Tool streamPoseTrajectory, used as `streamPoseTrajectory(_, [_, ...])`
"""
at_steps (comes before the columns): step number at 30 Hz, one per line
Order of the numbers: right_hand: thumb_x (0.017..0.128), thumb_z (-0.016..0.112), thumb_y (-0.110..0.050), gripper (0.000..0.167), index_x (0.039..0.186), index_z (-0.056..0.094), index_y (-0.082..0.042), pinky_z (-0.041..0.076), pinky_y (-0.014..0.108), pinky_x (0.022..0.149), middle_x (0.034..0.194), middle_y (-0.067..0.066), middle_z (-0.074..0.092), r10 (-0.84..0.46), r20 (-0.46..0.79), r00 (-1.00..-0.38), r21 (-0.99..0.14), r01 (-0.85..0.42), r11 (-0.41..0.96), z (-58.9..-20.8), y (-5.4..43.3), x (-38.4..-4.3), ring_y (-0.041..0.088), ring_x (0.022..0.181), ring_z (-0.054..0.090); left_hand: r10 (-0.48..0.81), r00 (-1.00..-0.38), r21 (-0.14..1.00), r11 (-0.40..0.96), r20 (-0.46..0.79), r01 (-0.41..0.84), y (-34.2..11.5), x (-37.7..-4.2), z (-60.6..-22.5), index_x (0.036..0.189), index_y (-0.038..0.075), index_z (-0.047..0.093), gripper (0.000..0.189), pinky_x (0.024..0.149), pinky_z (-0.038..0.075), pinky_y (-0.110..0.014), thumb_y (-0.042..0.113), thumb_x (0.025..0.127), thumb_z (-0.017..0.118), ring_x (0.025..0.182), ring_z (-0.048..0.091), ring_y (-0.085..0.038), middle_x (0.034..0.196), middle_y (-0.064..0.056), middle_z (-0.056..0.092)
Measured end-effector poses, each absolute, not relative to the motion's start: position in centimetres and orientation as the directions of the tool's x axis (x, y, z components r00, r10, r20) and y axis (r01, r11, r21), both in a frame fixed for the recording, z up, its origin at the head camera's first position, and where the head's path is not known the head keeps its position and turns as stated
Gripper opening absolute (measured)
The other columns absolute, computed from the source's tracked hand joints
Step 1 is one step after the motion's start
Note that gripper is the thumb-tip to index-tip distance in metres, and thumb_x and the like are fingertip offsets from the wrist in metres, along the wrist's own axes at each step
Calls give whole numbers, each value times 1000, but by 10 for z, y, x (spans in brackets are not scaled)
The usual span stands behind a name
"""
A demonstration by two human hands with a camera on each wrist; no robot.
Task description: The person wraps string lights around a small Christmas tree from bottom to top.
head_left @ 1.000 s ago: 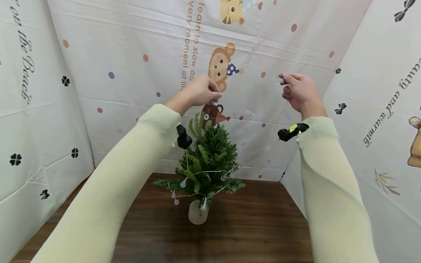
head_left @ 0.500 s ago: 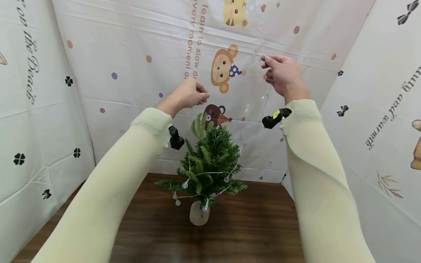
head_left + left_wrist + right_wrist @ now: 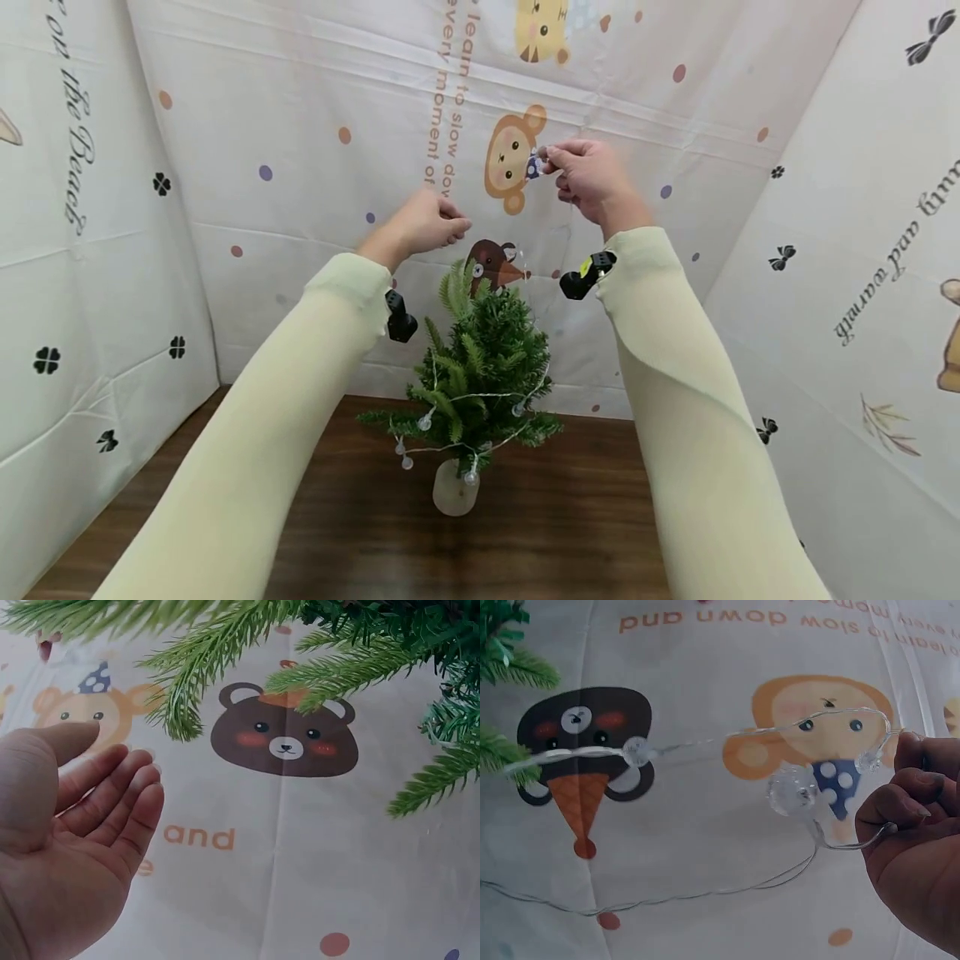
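- Pinching lights [image 3: 792, 791] with thumb and curled fingers of right hand [image 3: 592, 177], above and right of tree [image 3: 498, 346].
- Stretching lengthwise from there down leftward, then across lower branches [image 3: 453, 408].
- Loosely bent fingers on left hand [image 3: 423, 223], near treetop [image 3: 487, 293].

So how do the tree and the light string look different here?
The tree is bushy and green; the light string is thin and clear. The tree stands upright on the wooden surface, while the light string runs across its lower branches and up to the right grip.
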State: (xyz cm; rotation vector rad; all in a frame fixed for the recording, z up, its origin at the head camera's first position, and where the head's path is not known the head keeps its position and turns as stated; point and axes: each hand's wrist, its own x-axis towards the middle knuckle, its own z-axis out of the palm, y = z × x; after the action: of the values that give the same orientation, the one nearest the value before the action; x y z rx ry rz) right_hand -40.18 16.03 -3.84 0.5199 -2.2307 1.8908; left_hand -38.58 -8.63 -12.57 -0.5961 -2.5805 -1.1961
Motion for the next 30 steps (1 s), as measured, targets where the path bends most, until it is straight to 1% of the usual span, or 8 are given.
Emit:
streamPoseTrajectory(2, [105, 58, -19, 31, 127, 65, 2, 26, 24, 50, 80, 2, 61, -177, 344, -922, -917, -370, 148, -42, 156, -403, 10, 49, 30, 285, -883, 672, 574, 373, 469, -82, -389, -126, 132, 4, 68, 38, 85, 53, -32, 28, 106, 57, 108, 67, -26, 126, -18, 70])
streamPoseTrajectory(5, [105, 57, -20, 31, 126, 65, 2, 26, 24, 50, 80, 1, 62, -219, 321, -921, -915, -362, 178, -46, 151, -403, 10, 50, 30, 318, -877, 679, 555, 360, 480, -74, -391, -123, 141, 6, 61, 44, 95, 52, -37, 32, 106, 58, 122, 63, -28, 135, -14, 66])
streamPoseTrajectory(10, [106, 55, -23, 33, 129, 65, 0, 27, 24, 53, 87, 1, 63, -292, 292, -911, -893, -369, 258, -49, 146, -399, 11, 53, 31, 357, -868, 711, 505, 345, 490, -64, -391, -115, 151, 5, 49, 55, 108, 49, -40, 32, 104, 61, 130, 59, -26, 146, -11, 60])
streamPoseTrajectory(12, [106, 55, -23, 34, 129, 65, 0, 28, 23, 53, 87, 1, 62, -320, 299, -899, -881, -389, 269, -50, 142, -399, 11, 54, 32, 358, -867, 734, 471, 348, 489, -63, -391, -115, 151, 4, 49, 54, 109, 49, -39, 28, 104, 62, 130, 60, -27, 145, -12, 61])
streamPoseTrajectory(17, [106, 57, -23, 32, 125, 67, 1, 30, 23, 54, 81, -1, 61, -383, 296, -875, -872, -412, 266, -57, 136, -401, 10, 56, 35, 313, -879, 822, 340, 359, 457, -65, -399, -120, 137, -2, 61, 37, 106, 52, -40, 17, 105, 60, 122, 65, -34, 130, -19, 69])
streamPoseTrajectory(22, [104, 61, -25, 32, 120, 70, 1, 31, 24, 54, 77, 0, 58, -402, 248, -881, -866, -388, 317, -66, 137, -403, 10, 55, 35, 246, -896, 848, 305, 369, 433, -76, -412, -133, 128, -3, 68, 32, 102, 54, -42, 17, 105, 59, 114, 68, -33, 120, -20, 73])
streamPoseTrajectory(27, [102, 65, -30, 26, 97, 74, -6, 34, 25, 56, 69, -1, 52, -409, 214, -887, -832, -385, 400, -75, 145, -406, 11, 56, 38, 252, -901, 870, 267, 353, 415, -88, -421, -150, 127, -4, 68, 31, 105, 52, -46, 15, 105, 60, 117, 65, -38, 123, -25, 69])
streamPoseTrajectory(30, [101, 67, -32, 29, 86, 74, -8, 35, 26, 56, 62, -1, 51, -416, 187, -890, -826, -372, 424, -80, 153, -407, 13, 55, 39, 275, -895, 874, 247, 350, 418, -94, -423, -160, 128, -4, 67, 32, 107, 51, -45, 16, 104, 61, 119, 64, -40, 123, -24, 69])
